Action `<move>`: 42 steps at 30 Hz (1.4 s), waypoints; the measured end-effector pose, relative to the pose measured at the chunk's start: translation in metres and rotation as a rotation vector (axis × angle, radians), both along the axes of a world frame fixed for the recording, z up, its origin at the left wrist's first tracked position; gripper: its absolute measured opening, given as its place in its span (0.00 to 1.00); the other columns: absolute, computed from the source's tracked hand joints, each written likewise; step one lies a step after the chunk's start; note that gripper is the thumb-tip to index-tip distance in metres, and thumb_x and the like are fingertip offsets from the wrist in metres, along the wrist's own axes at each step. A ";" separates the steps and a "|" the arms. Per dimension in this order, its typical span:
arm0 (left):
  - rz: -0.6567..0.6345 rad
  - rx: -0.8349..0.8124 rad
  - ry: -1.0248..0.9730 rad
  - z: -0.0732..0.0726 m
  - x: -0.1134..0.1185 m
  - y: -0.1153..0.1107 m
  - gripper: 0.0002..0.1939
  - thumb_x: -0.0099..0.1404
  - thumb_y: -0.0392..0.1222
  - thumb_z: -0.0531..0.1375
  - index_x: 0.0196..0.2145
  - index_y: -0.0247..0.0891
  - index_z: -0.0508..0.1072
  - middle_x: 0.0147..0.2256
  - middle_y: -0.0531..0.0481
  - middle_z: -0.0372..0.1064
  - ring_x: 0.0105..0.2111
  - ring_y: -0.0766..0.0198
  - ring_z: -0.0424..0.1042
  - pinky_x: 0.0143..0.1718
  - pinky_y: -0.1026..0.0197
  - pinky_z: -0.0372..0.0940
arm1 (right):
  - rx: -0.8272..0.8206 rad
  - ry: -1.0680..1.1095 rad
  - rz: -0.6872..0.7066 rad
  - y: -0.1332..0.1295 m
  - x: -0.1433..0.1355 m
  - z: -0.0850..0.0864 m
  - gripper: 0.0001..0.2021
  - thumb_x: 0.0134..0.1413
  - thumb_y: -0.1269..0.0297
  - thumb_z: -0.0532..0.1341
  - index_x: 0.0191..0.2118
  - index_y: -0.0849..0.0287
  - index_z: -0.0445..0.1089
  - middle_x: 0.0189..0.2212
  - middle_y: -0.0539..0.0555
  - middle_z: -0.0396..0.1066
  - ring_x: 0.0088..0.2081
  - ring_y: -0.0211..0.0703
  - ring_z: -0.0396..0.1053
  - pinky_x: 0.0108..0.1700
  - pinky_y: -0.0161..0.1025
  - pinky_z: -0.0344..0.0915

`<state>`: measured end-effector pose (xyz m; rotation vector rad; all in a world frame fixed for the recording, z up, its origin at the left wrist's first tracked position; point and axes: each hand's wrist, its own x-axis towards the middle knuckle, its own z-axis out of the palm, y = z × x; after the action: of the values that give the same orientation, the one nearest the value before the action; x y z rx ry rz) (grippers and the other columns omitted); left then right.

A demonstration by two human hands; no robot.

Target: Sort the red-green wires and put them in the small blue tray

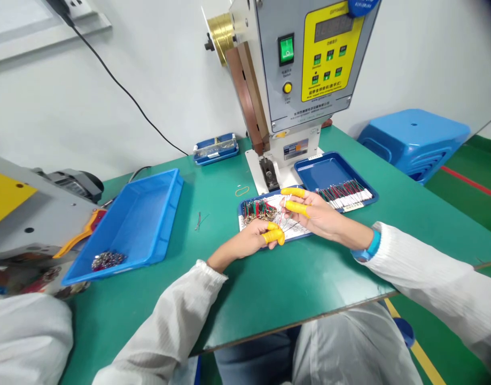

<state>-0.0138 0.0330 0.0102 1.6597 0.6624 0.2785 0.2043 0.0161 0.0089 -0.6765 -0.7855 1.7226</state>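
My left hand (253, 238), with yellow finger cots, pinches the lower end of a thin wire lead (282, 218) over the near tray. My right hand (321, 216), also in yellow finger cots, has thumb and fingers closed on the lead's upper end, where a slim white piece shows. Beneath both hands lies a blue tray (241, 209) containing loose red, green and black wires (258, 208) with brassy ends, and many small white parts. A second blue tray (319, 164) holds a row of wires with white ends (345, 195).
The grey crimping machine (283, 115) stands behind the trays. A large blue bin (149, 224) with a metallic pile sits left; a small tray (215, 149) lies at the back. Wire scraps (198, 221) and a rubber band (242, 191) lie on the green table. A co-worker's sleeve (29, 337) is at left.
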 end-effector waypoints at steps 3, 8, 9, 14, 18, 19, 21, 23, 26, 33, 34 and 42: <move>0.003 -0.012 -0.007 -0.001 0.000 0.000 0.24 0.70 0.59 0.60 0.34 0.31 0.77 0.23 0.53 0.67 0.21 0.72 0.57 0.24 0.67 0.53 | -0.004 -0.002 -0.001 -0.001 -0.001 0.000 0.17 0.47 0.68 0.77 0.44 0.53 0.79 0.37 0.48 0.79 0.36 0.34 0.77 0.41 0.31 0.75; 0.004 -0.024 0.006 -0.002 0.000 0.001 0.25 0.69 0.60 0.61 0.33 0.31 0.77 0.23 0.53 0.66 0.21 0.72 0.57 0.25 0.67 0.53 | 0.001 -0.009 0.007 -0.001 -0.001 -0.003 0.17 0.48 0.67 0.77 0.45 0.53 0.79 0.39 0.49 0.79 0.37 0.35 0.78 0.39 0.31 0.75; 0.003 -0.027 0.007 -0.002 0.000 0.001 0.25 0.69 0.61 0.61 0.33 0.31 0.77 0.23 0.53 0.66 0.21 0.72 0.57 0.25 0.67 0.53 | 0.003 -0.007 0.007 0.000 0.000 -0.004 0.17 0.48 0.67 0.77 0.45 0.53 0.79 0.39 0.49 0.79 0.36 0.35 0.78 0.39 0.31 0.75; 0.003 -0.040 -0.017 -0.004 0.000 0.002 0.25 0.69 0.60 0.61 0.34 0.32 0.76 0.23 0.53 0.65 0.22 0.71 0.57 0.25 0.67 0.52 | 0.005 0.006 0.006 0.000 0.001 -0.005 0.17 0.48 0.67 0.77 0.45 0.52 0.79 0.38 0.49 0.79 0.37 0.35 0.78 0.40 0.31 0.75; 0.002 -0.051 -0.047 -0.007 0.000 0.002 0.23 0.70 0.59 0.61 0.34 0.32 0.76 0.23 0.53 0.65 0.22 0.72 0.57 0.25 0.67 0.53 | 0.012 -0.005 0.004 0.001 0.001 -0.005 0.18 0.48 0.66 0.77 0.46 0.53 0.78 0.38 0.49 0.79 0.35 0.34 0.77 0.40 0.32 0.76; 0.000 -0.051 -0.050 -0.007 0.000 0.002 0.23 0.70 0.59 0.61 0.34 0.32 0.77 0.23 0.53 0.65 0.22 0.71 0.58 0.25 0.67 0.53 | 0.016 -0.005 0.001 0.001 0.001 -0.006 0.18 0.48 0.66 0.77 0.46 0.53 0.78 0.38 0.49 0.79 0.35 0.34 0.77 0.41 0.32 0.76; -0.004 -0.048 -0.043 -0.007 -0.001 0.002 0.24 0.70 0.59 0.61 0.34 0.32 0.77 0.23 0.53 0.65 0.22 0.71 0.59 0.25 0.67 0.53 | 0.017 -0.009 0.002 0.001 0.001 -0.006 0.18 0.48 0.66 0.77 0.46 0.53 0.78 0.38 0.49 0.79 0.35 0.34 0.77 0.41 0.32 0.76; -0.006 -0.045 -0.035 -0.006 -0.001 0.003 0.25 0.70 0.60 0.61 0.34 0.32 0.77 0.23 0.53 0.66 0.22 0.71 0.59 0.25 0.67 0.54 | 0.015 -0.014 0.009 0.001 0.001 -0.006 0.18 0.48 0.66 0.77 0.46 0.53 0.78 0.38 0.49 0.79 0.35 0.34 0.77 0.40 0.32 0.76; -0.008 -0.045 -0.033 -0.005 -0.001 0.003 0.25 0.70 0.60 0.61 0.34 0.32 0.77 0.23 0.53 0.66 0.22 0.71 0.59 0.25 0.67 0.54 | 0.008 -0.019 0.009 0.000 0.001 -0.004 0.18 0.47 0.65 0.77 0.46 0.53 0.78 0.37 0.49 0.79 0.35 0.35 0.77 0.40 0.32 0.76; 0.007 -0.054 -0.047 -0.006 0.000 0.002 0.24 0.69 0.60 0.61 0.34 0.31 0.77 0.23 0.53 0.65 0.22 0.71 0.59 0.25 0.67 0.54 | -0.011 -0.059 0.015 -0.003 -0.002 0.002 0.17 0.46 0.65 0.77 0.43 0.53 0.79 0.37 0.49 0.80 0.34 0.34 0.77 0.38 0.32 0.75; 0.010 -0.056 -0.046 -0.007 0.000 0.002 0.25 0.69 0.60 0.62 0.34 0.31 0.77 0.23 0.53 0.65 0.22 0.71 0.59 0.25 0.67 0.53 | -0.013 -0.071 0.020 -0.003 -0.002 0.003 0.17 0.46 0.65 0.77 0.44 0.53 0.79 0.37 0.49 0.80 0.35 0.34 0.77 0.39 0.32 0.74; 0.098 -0.136 -0.047 -0.011 0.000 0.002 0.26 0.66 0.62 0.63 0.35 0.32 0.75 0.22 0.54 0.63 0.21 0.72 0.56 0.22 0.68 0.50 | 0.056 -0.202 -0.007 -0.001 -0.001 -0.002 0.18 0.48 0.62 0.77 0.46 0.53 0.80 0.40 0.52 0.82 0.38 0.37 0.77 0.39 0.34 0.72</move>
<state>-0.0135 0.0346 -0.0004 1.4892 0.7127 0.3349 0.2037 0.0152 0.0069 -0.8223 -0.9664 1.6366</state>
